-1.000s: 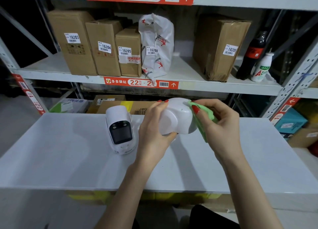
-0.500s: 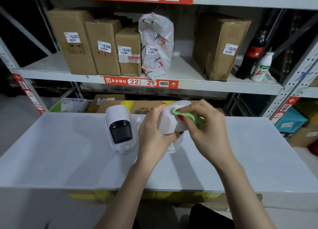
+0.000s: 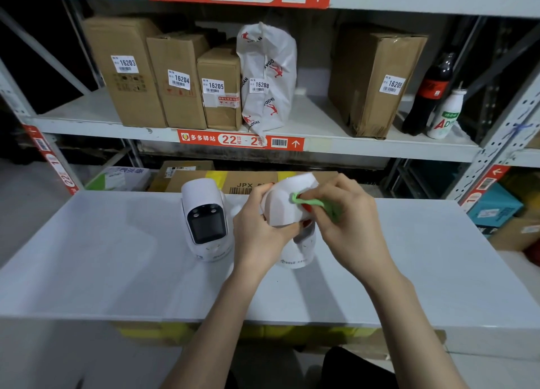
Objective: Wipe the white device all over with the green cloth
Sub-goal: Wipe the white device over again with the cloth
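On the tabletop, head view, toward the far edge near the middle: white device, held tilted, its lower end close to or on the surface. Left hand: fingers curled round the device's left side, grasping it. Right hand: fingers pinching the green cloth against the device's upper face. Second white device with dark screen: upright, just left of the left hand, apart from it. Shelf behind: four cardboard boxes labelled 16203, 16204, 16205, 16209; white parcel bag labelled 16208; dark cola bottle; white drink bottle.
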Demonstrator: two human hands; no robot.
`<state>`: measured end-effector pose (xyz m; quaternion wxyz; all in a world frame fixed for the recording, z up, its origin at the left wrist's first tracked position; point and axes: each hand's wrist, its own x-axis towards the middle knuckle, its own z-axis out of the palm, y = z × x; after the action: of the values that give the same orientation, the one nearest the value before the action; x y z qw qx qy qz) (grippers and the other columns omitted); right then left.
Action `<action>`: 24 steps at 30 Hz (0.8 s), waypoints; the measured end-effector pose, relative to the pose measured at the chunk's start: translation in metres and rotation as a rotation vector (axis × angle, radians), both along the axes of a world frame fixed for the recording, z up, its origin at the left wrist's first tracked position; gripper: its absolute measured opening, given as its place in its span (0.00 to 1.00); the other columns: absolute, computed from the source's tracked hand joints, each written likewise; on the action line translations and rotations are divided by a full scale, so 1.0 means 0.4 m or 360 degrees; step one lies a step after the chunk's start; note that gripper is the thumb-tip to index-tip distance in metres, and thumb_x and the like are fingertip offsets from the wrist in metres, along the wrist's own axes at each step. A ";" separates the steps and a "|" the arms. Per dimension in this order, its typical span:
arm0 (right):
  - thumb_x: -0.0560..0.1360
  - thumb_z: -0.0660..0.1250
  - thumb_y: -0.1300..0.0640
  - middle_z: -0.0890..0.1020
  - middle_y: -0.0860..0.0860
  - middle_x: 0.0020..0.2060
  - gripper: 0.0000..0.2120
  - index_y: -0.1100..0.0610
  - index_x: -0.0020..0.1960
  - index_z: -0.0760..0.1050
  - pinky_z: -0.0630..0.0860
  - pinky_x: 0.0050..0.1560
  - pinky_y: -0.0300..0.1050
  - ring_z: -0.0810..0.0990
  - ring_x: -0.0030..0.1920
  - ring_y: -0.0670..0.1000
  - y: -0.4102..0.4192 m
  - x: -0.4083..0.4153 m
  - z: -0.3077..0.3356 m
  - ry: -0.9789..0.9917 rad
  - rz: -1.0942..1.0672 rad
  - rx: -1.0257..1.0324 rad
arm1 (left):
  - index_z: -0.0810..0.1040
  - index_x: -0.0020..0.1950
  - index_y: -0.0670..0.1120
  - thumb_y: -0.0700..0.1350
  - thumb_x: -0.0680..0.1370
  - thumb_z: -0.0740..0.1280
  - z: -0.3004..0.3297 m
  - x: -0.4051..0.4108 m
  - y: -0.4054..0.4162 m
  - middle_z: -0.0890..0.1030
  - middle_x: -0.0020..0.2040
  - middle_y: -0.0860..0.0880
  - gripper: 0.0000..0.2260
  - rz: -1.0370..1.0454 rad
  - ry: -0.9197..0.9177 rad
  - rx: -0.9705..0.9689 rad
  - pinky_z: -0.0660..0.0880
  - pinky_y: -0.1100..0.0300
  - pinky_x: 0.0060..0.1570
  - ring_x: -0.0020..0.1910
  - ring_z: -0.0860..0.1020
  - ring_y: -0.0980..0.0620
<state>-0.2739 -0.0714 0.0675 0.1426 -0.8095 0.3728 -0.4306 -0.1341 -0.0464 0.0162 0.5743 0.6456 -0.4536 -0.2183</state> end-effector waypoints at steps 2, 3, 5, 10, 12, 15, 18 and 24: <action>0.70 0.69 0.70 0.78 0.48 0.44 0.15 0.52 0.48 0.84 0.74 0.45 0.46 0.75 0.46 0.52 -0.002 0.000 -0.001 0.0031 0.0050 0.0059 | 0.74 0.57 0.60 0.48 0.61 0.83 0.001 0.002 0.001 0.77 0.49 0.65 0.30 -0.0006 0.0035 0.0026 0.81 0.50 0.48 0.51 0.81 0.53; 0.70 0.69 0.70 0.78 0.47 0.43 0.15 0.52 0.47 0.84 0.74 0.44 0.45 0.76 0.46 0.52 -0.003 0.000 -0.001 0.0005 0.0049 0.0093 | 0.74 0.57 0.60 0.47 0.61 0.83 0.002 0.003 0.001 0.77 0.49 0.65 0.29 -0.0009 0.0047 0.0033 0.81 0.50 0.47 0.50 0.81 0.52; 0.71 0.69 0.69 0.78 0.48 0.43 0.13 0.52 0.47 0.83 0.73 0.44 0.41 0.77 0.46 0.51 -0.003 0.000 0.000 -0.0107 -0.0008 0.0135 | 0.73 0.57 0.60 0.46 0.61 0.83 0.008 0.000 0.002 0.77 0.49 0.65 0.29 -0.0020 0.0062 0.0044 0.81 0.50 0.48 0.50 0.81 0.52; 0.73 0.68 0.67 0.77 0.45 0.45 0.12 0.52 0.50 0.82 0.68 0.46 0.25 0.76 0.45 0.40 -0.007 -0.004 0.001 -0.0338 -0.0261 0.0099 | 0.72 0.58 0.59 0.44 0.62 0.82 0.023 -0.010 0.011 0.75 0.51 0.68 0.30 -0.0122 0.0061 0.0046 0.78 0.67 0.41 0.52 0.79 0.55; 0.73 0.67 0.67 0.77 0.45 0.44 0.14 0.50 0.50 0.81 0.67 0.45 0.23 0.75 0.44 0.37 -0.009 -0.010 0.001 -0.0367 -0.0341 0.0119 | 0.72 0.58 0.59 0.44 0.63 0.82 0.029 -0.012 0.017 0.75 0.51 0.67 0.30 -0.0178 0.0049 0.0031 0.74 0.74 0.38 0.51 0.77 0.59; 0.74 0.66 0.67 0.79 0.43 0.42 0.16 0.44 0.47 0.78 0.67 0.44 0.24 0.77 0.45 0.38 -0.009 -0.016 0.002 -0.0433 -0.0351 0.0208 | 0.71 0.58 0.60 0.43 0.64 0.82 0.032 -0.015 0.021 0.75 0.52 0.67 0.30 -0.0228 0.0065 0.0030 0.71 0.78 0.38 0.51 0.76 0.61; 0.74 0.66 0.65 0.82 0.45 0.41 0.13 0.46 0.45 0.79 0.74 0.43 0.36 0.79 0.43 0.47 -0.017 -0.021 -0.006 -0.0515 -0.0380 0.0358 | 0.71 0.59 0.60 0.43 0.64 0.81 0.028 -0.014 0.022 0.75 0.54 0.67 0.31 -0.0243 0.0071 0.0044 0.71 0.78 0.38 0.54 0.77 0.57; 0.76 0.66 0.63 0.80 0.40 0.38 0.08 0.52 0.45 0.80 0.75 0.42 0.42 0.78 0.41 0.44 -0.025 -0.028 -0.012 -0.0628 -0.0411 0.0677 | 0.71 0.58 0.61 0.44 0.64 0.82 0.029 -0.011 0.016 0.75 0.53 0.66 0.30 -0.0223 0.0210 0.0082 0.74 0.73 0.36 0.54 0.80 0.55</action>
<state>-0.2851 -0.0814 0.0625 0.3226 -0.6083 0.5192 -0.5063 -0.1383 -0.0401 0.0276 0.5695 0.6111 -0.4529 -0.3116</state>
